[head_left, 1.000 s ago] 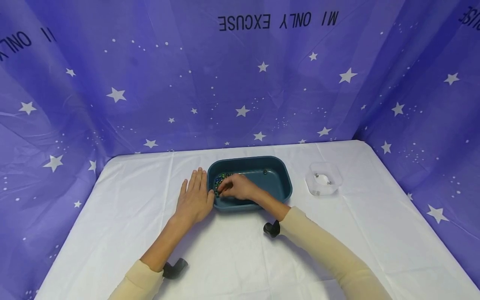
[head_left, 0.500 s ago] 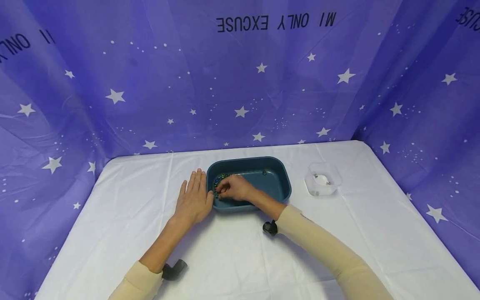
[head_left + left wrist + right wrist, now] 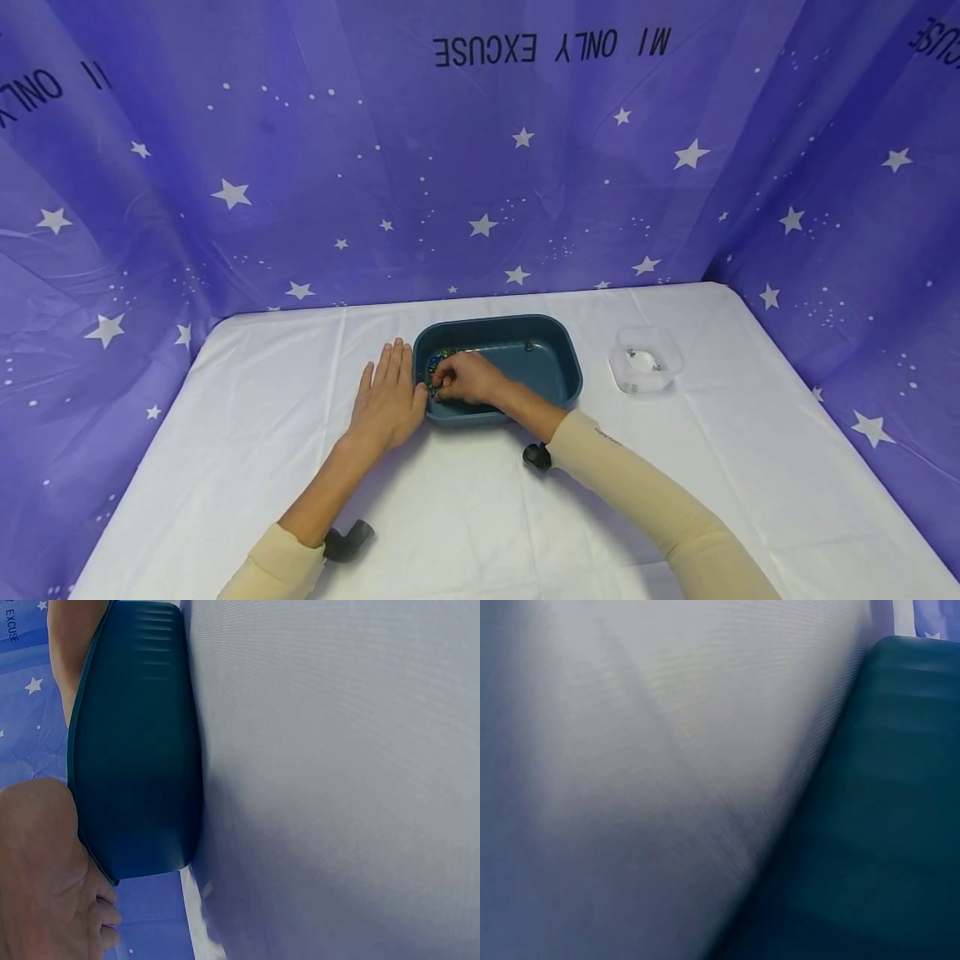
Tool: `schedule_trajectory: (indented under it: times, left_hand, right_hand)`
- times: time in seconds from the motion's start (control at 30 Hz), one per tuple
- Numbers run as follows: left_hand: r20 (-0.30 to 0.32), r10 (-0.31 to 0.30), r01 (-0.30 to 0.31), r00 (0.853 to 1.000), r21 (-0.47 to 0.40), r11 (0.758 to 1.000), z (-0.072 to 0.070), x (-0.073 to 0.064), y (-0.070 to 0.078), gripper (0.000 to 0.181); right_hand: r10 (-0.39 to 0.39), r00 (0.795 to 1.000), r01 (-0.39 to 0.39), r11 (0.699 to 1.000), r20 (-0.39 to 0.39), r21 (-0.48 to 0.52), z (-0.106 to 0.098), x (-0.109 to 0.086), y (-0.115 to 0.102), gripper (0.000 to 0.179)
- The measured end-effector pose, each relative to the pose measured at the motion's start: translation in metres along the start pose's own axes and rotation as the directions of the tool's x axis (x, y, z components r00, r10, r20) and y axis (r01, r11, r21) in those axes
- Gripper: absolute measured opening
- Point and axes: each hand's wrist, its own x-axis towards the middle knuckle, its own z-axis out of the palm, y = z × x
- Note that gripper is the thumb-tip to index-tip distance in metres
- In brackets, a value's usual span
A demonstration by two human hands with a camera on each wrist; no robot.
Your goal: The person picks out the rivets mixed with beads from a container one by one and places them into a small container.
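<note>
A dark teal rectangular tub (image 3: pixel 543 379) stands on the white-covered table. Small shiny green and blue marbles (image 3: pixel 442 356) are gathered at its left end, and a single marble (image 3: pixel 528 347) lies near the far right. My left hand (image 3: pixel 386 404) lies along the tub's left side, fingers straight, thumb at the rim. In the left wrist view this hand (image 3: pixel 37 862) overlaps the tub's edge. Inside the tub, my right hand (image 3: pixel 471 377) reaches down at the marbles with bent fingers. I cannot tell whether a marble is between its fingertips. The right wrist view shows only the tub's outer wall (image 3: pixel 877 825) and cloth.
Right of the tub stands a clear plastic container (image 3: pixel 670 367) with a few small objects (image 3: pixel 656 367) in it. A purple curtain (image 3: pixel 480 167) with white stars rises behind the table and along both sides. Black wrist mounts (image 3: pixel 348 540) hang under the sleeves.
My right hand stays at the left end of the tub, its fingers and wrist shifting slightly. The left hand, tub and clear container keep their places; the head view moves a little.
</note>
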Motion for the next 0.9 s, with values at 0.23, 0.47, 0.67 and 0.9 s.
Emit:
schedule_trajectory:
  times: [0.23, 0.47, 0.67, 0.9]
  left_hand:
    - [0.007, 0.001, -0.001, 1.0, -0.002, 1.0, -0.0002, 0.0001, 0.0001, 0.066]
    - [0.013, -0.004, 0.004, 1.0, 0.003, 1.0, -0.0009, -0.0001, 0.0003, 0.066]
    - [0.015, -0.006, 0.006, 1.0, 0.004, 1.0, -0.0021, -0.0004, 0.001, 0.066]
    - [0.029, -0.009, 0.009, 1.0, -0.003, 1.0, -0.0022, -0.0001, 0.0012, 0.066]
  right_hand:
    - [0.025, 1.0, -0.025, 1.0, 0.007, 0.002, -0.0006, -0.0001, -0.0013, 0.015]
    - [0.026, 0.999, -0.026, 0.999, 0.021, -0.033, -0.0002, 0.0012, -0.0016, 0.014]
    - [0.027, 0.999, -0.026, 0.999, 0.036, -0.029, 0.0007, 0.0023, -0.0021, 0.015]
    - [0.0, 0.999, 0.001, 1.0, 0.034, -0.025, 0.0003, 0.0013, -0.0031, 0.015]
